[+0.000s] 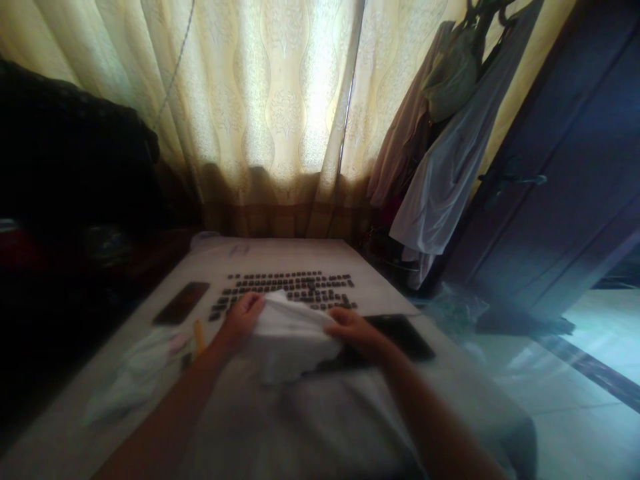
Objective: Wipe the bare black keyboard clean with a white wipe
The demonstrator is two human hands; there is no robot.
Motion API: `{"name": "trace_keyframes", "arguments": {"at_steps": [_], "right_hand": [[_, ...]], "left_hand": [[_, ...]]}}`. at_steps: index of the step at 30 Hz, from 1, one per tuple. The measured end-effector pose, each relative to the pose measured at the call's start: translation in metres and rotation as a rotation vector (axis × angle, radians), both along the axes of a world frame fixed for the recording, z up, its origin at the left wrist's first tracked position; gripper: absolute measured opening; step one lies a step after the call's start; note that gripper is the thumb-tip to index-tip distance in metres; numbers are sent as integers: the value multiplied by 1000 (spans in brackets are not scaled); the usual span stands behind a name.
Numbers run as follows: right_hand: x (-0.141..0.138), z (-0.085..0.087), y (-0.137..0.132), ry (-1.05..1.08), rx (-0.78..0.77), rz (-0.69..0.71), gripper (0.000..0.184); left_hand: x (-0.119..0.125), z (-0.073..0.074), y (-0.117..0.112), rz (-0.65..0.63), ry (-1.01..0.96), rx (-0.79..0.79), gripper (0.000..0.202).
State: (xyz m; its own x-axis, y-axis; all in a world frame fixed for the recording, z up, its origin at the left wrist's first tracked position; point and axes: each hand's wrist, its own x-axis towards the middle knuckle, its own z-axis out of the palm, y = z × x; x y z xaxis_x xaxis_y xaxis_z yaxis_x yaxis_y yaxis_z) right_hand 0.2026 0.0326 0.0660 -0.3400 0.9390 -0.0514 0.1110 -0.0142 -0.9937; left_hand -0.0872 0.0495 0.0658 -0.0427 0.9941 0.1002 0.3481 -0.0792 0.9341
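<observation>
A white cloth [295, 333], thin and blurred, is stretched between my two hands above the table. My left hand [243, 317] pinches its upper left corner, and my right hand [350, 328] grips the right edge. Just past the cloth, small dark keycaps [280, 275] lie in several rows, the nearer ones partly covered by the cloth and hands. A flat black object [407, 337], perhaps a keyboard base, lies under my right forearm and is partly hidden.
On the table [300, 250], a dark phone [183, 303] lies at the left. Nearer are a crumpled whitish cloth or bag [137, 373] and a yellow stick-like thing [199, 335]. Garments [440, 173] hang at the right beside a door [545, 167]; a curtain [280, 100] hangs behind.
</observation>
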Motion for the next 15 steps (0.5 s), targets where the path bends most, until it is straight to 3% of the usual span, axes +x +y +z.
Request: {"name": "trace_keyframes", "arguments": {"at_steps": [4, 9, 13, 15], "right_hand": [[-6, -16, 2, 61, -14, -102, 43], [-11, -30, 1, 57, -4, -104, 39], [-9, -32, 6, -25, 115, -180, 19], [-13, -29, 5, -69, 213, -212, 21]], "left_hand": [[-1, -17, 1, 26, -50, -64, 42], [-5, -31, 2, -40, -90, -201, 42], [-17, -35, 3, -129, -81, -291, 41], [-24, -38, 5, -137, -70, -295, 41]]}}
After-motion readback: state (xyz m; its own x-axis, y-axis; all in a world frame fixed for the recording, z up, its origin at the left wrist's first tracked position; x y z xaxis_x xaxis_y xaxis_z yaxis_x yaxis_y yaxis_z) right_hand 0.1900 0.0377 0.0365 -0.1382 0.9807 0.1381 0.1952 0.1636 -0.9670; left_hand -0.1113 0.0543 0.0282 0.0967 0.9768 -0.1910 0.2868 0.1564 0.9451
